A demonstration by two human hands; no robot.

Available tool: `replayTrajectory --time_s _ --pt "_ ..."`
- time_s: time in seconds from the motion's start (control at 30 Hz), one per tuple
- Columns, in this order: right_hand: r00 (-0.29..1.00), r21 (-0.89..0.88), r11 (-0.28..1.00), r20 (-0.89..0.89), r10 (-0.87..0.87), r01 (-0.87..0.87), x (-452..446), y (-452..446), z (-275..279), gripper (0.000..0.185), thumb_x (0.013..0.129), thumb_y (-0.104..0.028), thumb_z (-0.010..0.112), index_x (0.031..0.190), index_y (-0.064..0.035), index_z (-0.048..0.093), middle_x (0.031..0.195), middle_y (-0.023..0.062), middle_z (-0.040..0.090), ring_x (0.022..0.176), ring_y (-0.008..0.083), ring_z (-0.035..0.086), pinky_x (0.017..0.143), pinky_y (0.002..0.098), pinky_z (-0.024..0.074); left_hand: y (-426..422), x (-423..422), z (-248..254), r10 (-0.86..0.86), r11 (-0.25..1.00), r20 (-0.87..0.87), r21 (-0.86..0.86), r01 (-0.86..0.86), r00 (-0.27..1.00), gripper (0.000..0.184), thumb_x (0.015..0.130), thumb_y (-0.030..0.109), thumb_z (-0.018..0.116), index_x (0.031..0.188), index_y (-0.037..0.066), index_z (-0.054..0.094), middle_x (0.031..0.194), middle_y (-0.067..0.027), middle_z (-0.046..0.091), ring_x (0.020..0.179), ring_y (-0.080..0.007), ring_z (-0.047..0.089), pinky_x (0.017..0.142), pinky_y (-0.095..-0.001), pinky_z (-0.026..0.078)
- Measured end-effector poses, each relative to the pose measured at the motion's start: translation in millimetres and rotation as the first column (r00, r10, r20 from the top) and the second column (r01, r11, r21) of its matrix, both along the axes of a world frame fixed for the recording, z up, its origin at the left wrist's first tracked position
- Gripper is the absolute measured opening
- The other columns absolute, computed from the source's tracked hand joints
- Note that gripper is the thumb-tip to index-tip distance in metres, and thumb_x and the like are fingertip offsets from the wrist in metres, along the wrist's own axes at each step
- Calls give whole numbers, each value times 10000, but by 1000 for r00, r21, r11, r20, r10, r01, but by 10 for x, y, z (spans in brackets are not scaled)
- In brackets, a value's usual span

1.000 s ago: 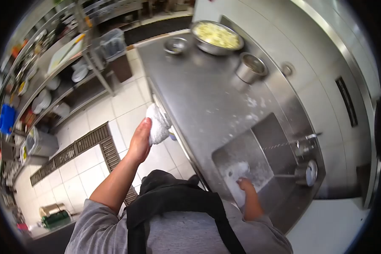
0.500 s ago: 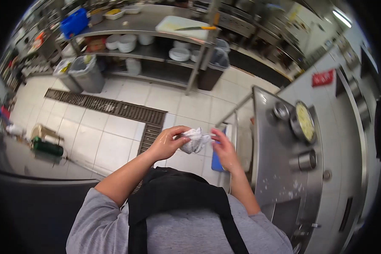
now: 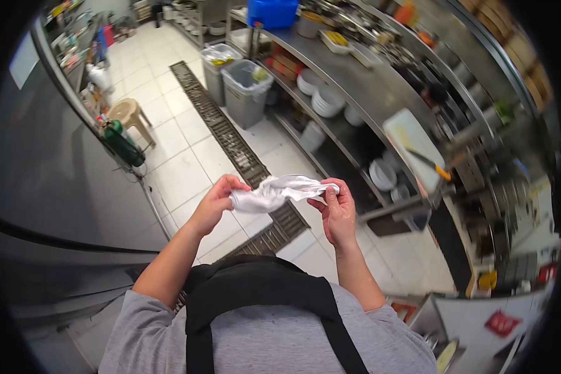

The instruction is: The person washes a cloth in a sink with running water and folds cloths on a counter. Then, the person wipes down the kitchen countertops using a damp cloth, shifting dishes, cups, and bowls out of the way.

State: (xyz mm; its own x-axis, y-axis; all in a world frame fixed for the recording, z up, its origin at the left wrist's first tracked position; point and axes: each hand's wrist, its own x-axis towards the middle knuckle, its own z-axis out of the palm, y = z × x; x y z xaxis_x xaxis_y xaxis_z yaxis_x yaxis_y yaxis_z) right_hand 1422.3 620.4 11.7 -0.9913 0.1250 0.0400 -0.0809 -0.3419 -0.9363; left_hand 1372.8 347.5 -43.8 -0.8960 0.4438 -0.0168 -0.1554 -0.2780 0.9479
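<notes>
A white cloth (image 3: pixel 280 192) is stretched between my two hands, loosely twisted, in front of my black apron (image 3: pixel 255 293). My left hand (image 3: pixel 217 198) is closed on its left end, the thumb and fingers pinching the fabric. At the other end my right hand (image 3: pixel 335 212) pinches the cloth between thumb and fingertips. The cloth hangs in the air above the tiled floor and the drain grate.
A long drain grate (image 3: pixel 221 128) runs through the white floor. Grey bins (image 3: pixel 246 93) stand beside a steel shelf unit with bowls (image 3: pixel 326 101). On its top lie a white cutting board (image 3: pixel 411 140) and a knife (image 3: pixel 425 161). A stool (image 3: pixel 126 114) and green cylinder (image 3: pixel 123 146) are left.
My view has turned to the left, toward the bins and the stool. The bunched cloth is now drawn out lengthwise, and my right hand has taken hold of its right end.
</notes>
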Motion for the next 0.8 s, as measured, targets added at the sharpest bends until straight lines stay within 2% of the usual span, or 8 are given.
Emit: replayTrajectory --time_s 0.1,0.23,0.33,0.43,0.47,0.6,0.73,0.8 --pt "958 172 946 -33 283 -274 -958 -222 54 170 1000 -159 464 1122 -67 539 972 41 597 899 109 589 794 271 508 -162 -469 137 49 997 75 -59 -45 996 482 742 -18 508 1202 123 480 1269 -60 523 1237 -190 421 1042 -403 318" --pt "751 387 663 140 645 -641 -1953 -992 27 152 982 -96 435 1083 -51 540 934 17 559 857 89 523 780 239 433 -182 -1024 306 147 878 -445 -352 -324 883 631 829 142 684 1384 76 391 1331 -111 480 1278 -229 427 1082 -352 320" --pt "699 501 594 32 714 -630 -2678 -1575 93 144 979 -112 444 1073 -54 536 894 3 552 808 72 498 740 235 428 -479 -1612 187 220 905 -300 -292 -309 928 461 888 169 639 1297 43 467 999 -85 621 901 -166 604 830 -303 479" --pt "651 510 529 84 755 -679 -3464 -2083 147 139 984 -114 439 1062 -51 536 864 -13 549 768 75 497 702 237 427 -1068 -2376 -28 258 884 -135 -367 -290 957 325 906 159 606 1196 29 534 870 -46 602 780 -126 569 712 -280 463" --pt "666 621 516 13 746 -590 -3791 -2232 -42 176 935 -150 560 1053 -31 506 843 119 603 742 200 604 694 302 477 -1257 -2667 -230 296 867 -212 -350 -355 931 202 921 131 559 1089 20 571 788 -29 565 727 -109 516 670 -272 440" --pt "666 812 475 -149 731 -339 -4912 -2826 -38 528 758 -273 796 1109 -70 458 839 141 612 742 273 621 687 354 496 -1928 -3839 -71 419 808 -290 -314 -499 860 136 954 135 467 988 29 544 835 -34 519 760 -93 481 665 -273 435" --pt "740 813 452 -40 671 -366 -6022 -3264 51 486 765 -231 790 1109 -46 501 832 119 632 750 232 620 694 336 492 -2392 -4989 204 548 799 -224 -144 -584 806 136 959 173 490 1045 68 488 813 -67 544 755 -131 541 675 -294 449" --pt "686 748 431 44 727 -505 -6552 -3394 4 399 780 -208 777 1053 -35 544 810 89 624 741 181 596 681 309 480 -2589 -5372 542 430 768 -371 -328 -549 823 145 950 183 519 1046 79 487 823 -90 567 779 -182 582 688 -316 463"
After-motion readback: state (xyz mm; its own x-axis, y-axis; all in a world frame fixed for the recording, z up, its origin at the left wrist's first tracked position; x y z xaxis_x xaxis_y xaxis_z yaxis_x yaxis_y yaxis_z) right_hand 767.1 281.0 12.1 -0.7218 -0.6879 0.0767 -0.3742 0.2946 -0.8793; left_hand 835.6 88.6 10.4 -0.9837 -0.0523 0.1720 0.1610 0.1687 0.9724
